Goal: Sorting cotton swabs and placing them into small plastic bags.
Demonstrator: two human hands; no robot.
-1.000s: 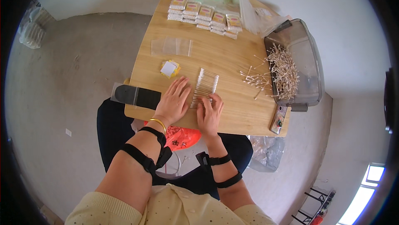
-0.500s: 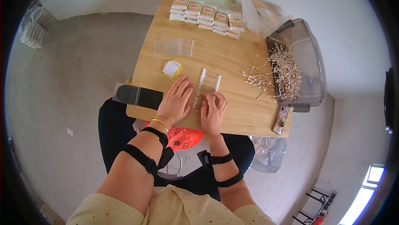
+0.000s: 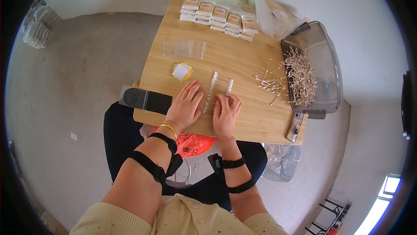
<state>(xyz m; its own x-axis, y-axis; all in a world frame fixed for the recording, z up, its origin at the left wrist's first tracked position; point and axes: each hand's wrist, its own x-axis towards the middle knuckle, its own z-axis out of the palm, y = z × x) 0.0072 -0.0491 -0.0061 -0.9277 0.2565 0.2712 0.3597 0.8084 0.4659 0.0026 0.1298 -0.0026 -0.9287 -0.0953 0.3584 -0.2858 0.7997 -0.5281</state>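
Observation:
A neat row of white-tipped cotton swabs [image 3: 221, 83] lies side by side on the wooden table in front of me. My left hand [image 3: 186, 105] rests flat just left of the row, fingers stretched out and holding nothing. Over the near part of the row, my right hand [image 3: 226, 112] has its bent fingertips on the swabs, with thumb and fingers apart; no swab is lifted. Its fingers hide some of the row's right ends. Beyond my left hand is a small stack of white and yellow cards [image 3: 181, 72].
Clear plastic bags [image 3: 184, 49] lie farther back, before stacked swab packs [image 3: 220, 13]. A grey tub [image 3: 336, 74] on its side spills loose swabs [image 3: 300, 78] at right. A phone [image 3: 294, 127] sits at the near right edge, a black strip [image 3: 147, 100] at left.
My right fingertips have shifted slightly farther away along the row of swabs. My left hand stays where it was. The whole view has drifted a little.

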